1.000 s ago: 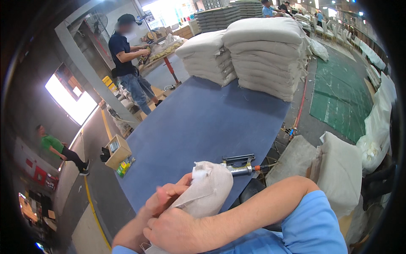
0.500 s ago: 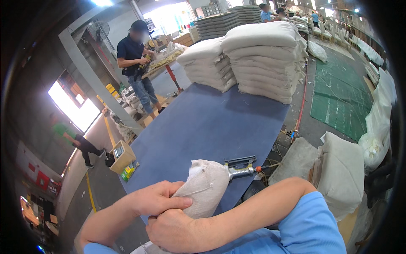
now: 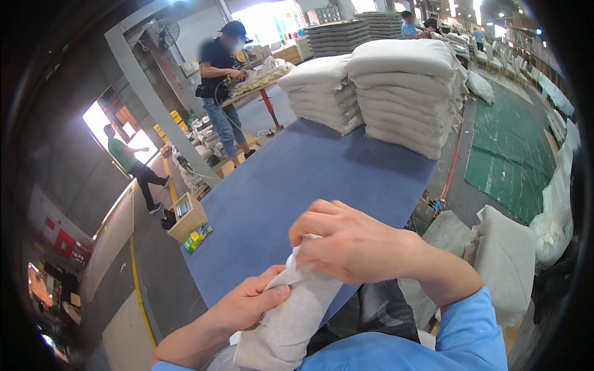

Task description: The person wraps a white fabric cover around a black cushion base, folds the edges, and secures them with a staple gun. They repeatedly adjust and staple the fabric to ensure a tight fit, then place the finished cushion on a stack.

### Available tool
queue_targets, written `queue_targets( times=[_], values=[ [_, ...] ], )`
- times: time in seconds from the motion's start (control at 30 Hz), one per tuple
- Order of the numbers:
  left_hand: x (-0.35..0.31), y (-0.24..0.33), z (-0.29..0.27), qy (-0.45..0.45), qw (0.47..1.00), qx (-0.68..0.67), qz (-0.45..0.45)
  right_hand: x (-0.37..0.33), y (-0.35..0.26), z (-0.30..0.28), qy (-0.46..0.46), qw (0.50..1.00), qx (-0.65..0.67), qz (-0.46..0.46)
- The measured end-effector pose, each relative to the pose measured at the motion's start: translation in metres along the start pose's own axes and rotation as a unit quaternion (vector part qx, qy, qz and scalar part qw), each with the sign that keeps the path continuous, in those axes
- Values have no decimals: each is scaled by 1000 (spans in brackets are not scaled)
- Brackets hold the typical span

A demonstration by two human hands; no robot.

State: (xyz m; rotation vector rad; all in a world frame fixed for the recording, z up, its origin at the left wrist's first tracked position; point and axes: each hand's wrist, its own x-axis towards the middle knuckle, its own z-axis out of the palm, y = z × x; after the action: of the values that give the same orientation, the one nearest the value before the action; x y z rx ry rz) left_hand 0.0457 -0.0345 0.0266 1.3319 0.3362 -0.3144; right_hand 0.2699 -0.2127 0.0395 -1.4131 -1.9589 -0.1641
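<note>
A beige fabric-covered padded piece (image 3: 288,324) stands upright at my front, over the near edge of the table. My left hand (image 3: 253,300) grips its left side, thumb pressed on the cloth. My right hand (image 3: 346,241) is closed on the fabric at its top end, fingers pinching a fold there. Some white lining (image 3: 289,270) shows between the two hands. The pneumatic staple gun is hidden from view now, behind my right hand and arm.
The blue-grey tabletop (image 3: 272,210) carries two stacks of beige cushions (image 3: 402,102) at its far end. A wooden box (image 3: 187,216) hangs by its left edge. More covered pieces (image 3: 504,266) stand at right. One co-worker (image 3: 219,86) works beyond; another person (image 3: 136,164) walks at left.
My right hand has moved from the lower part of the padded piece up to its top end. The piece has shifted down and left. The person at left has walked on.
</note>
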Motion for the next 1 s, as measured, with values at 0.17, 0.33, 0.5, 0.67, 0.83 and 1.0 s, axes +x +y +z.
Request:
queue_targets(
  times=[0.17, 0.33, 0.5, 0.67, 0.83, 1.0],
  values=[
    [-5, 2, 14, 38, 998, 26, -36, 24, 43, 16, 113, 986, 75, 97],
    [-17, -13, 26, 118, 983, 129, 56, -45, 92, 71, 303, 818, 447, 199],
    [1, -19, 38, 152, 981, 95, 77, -85, 66, 186, 424, 675, 559, 229],
    [15, -35, 36, 200, 974, 33, 99, -41, 35, 128, 526, 746, 380, 150],
    [24, -39, 32, 202, 972, 48, 115, -28, 22, 89, 425, 905, 6, -14],
    [26, -47, 24, 213, 968, 53, 124, -4, -2, 93, 316, 948, -10, -44]
  ],
)
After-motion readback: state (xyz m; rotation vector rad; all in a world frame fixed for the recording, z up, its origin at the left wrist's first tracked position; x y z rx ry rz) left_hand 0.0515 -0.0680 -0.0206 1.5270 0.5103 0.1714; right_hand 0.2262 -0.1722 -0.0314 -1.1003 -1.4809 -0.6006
